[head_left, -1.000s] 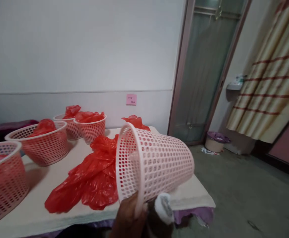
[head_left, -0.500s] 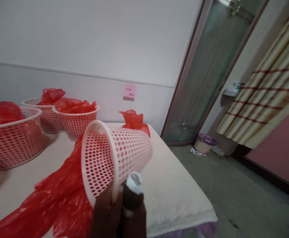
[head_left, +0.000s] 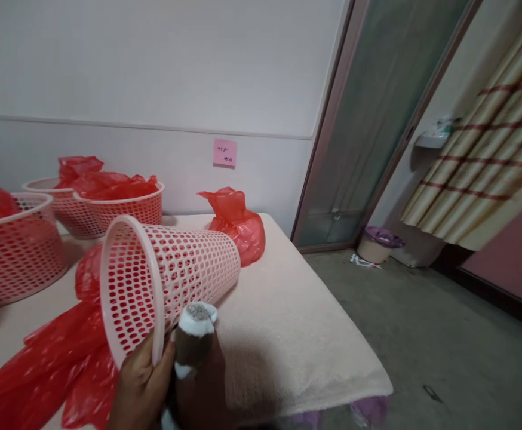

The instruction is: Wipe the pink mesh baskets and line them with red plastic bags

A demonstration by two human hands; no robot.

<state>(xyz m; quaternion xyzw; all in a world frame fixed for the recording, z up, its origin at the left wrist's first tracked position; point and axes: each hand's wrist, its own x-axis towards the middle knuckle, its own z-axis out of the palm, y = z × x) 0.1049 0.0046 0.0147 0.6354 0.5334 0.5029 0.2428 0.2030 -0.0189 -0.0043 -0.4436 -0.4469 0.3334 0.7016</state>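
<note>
One pink mesh basket tips onto its side near the front of the white-covered surface, its mouth facing left, as we hold it by the rim. Our left hand closes over that edge, fingers inside and thumb outside; we judge the rim to be chosen because it is the narrowest part to pinch. Just right of it rises a blunt wrapped form, dark with a white band. It may be our right hand, covered, but we cannot tell, nor whether it grips anything.

Loose red plastic spreads at left, beside the basket's mouth and showing through the mesh; whether the two touch, we cannot tell. Behind the basket's base stands a red bag, its top gathered upward, probably to keep it shut.

To the left, another basket sits upright near two more baskets along the wall, all with red plastic bunched inside, perhaps so that each pile stays together. Above, a pink note with handwriting sticks to the wall, seemingly as a label. On the floor beyond stands a bin with a purple liner.
</note>
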